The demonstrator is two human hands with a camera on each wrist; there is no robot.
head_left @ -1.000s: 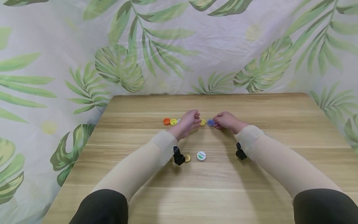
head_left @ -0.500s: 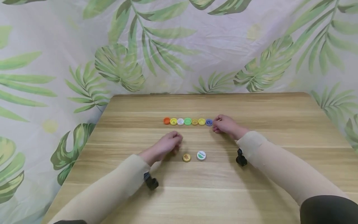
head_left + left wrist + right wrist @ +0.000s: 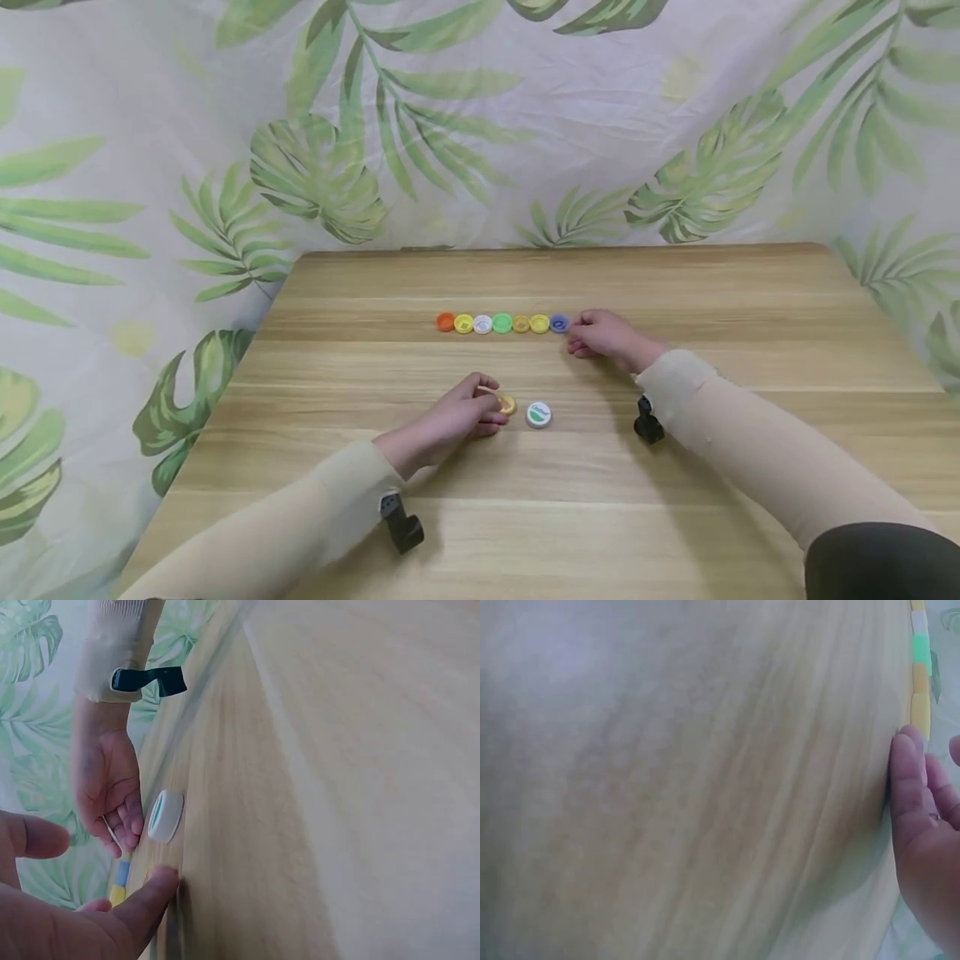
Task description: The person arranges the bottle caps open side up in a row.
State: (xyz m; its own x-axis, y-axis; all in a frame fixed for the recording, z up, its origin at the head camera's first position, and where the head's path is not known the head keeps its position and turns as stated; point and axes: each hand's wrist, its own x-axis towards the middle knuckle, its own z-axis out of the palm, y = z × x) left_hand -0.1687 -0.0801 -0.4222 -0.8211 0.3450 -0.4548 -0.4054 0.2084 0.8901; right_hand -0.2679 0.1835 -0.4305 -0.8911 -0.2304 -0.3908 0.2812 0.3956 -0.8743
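Observation:
Low over the table, my left hand [image 3: 450, 419] has its fingers curved round a gold bottle cap [image 3: 509, 406], which looks tilted and partly covered by the fingers. In the left wrist view a fingertip [image 3: 163, 883] hides most of that cap. Just to its right lies a white bottle cap [image 3: 538, 414] with a green print. Farther back, my right hand [image 3: 606, 335] rests by the blue cap [image 3: 558, 323], fingertips right at its edge. That blue cap forms the right end of a straight row of caps, including a green one [image 3: 502, 323].
The row begins at the left with an orange-red cap [image 3: 446, 322], then a yellow cap [image 3: 463, 323] and a white one [image 3: 482, 324]. All lie on a wooden table [image 3: 675, 533]. A leaf-patterned cloth [image 3: 450, 125] hangs behind the table.
My left hand has drawn back from the row to the front gold cap, which has shifted slightly away from me. The blue cap has slid left against the row; my right hand stays beside it.

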